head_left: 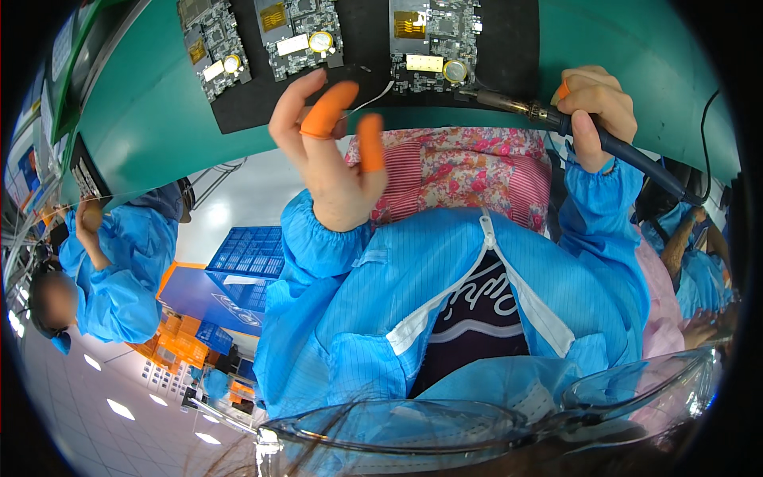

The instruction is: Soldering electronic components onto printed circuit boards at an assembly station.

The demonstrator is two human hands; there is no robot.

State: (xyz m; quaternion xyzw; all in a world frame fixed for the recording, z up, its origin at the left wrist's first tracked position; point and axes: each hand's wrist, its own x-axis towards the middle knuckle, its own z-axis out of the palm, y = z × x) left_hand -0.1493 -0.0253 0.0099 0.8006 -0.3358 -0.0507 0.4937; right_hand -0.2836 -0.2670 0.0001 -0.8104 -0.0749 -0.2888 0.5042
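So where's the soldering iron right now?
In the head view, the soldering iron is in the right hand, upper right, its tip at the rightmost circuit board.

This is an electronics assembly workshop on a factory floor. At the top of the frame a green workbench carries a black mat with three circuit boards laid in a row, each with a round coin battery. At upper right a hand grips a soldering iron with a dark cable. The person wears a blue anti-static smock and orange finger covers. At the left edge another worker in the same blue smock sits nearby, beside stacked blue crates and ceiling lights.
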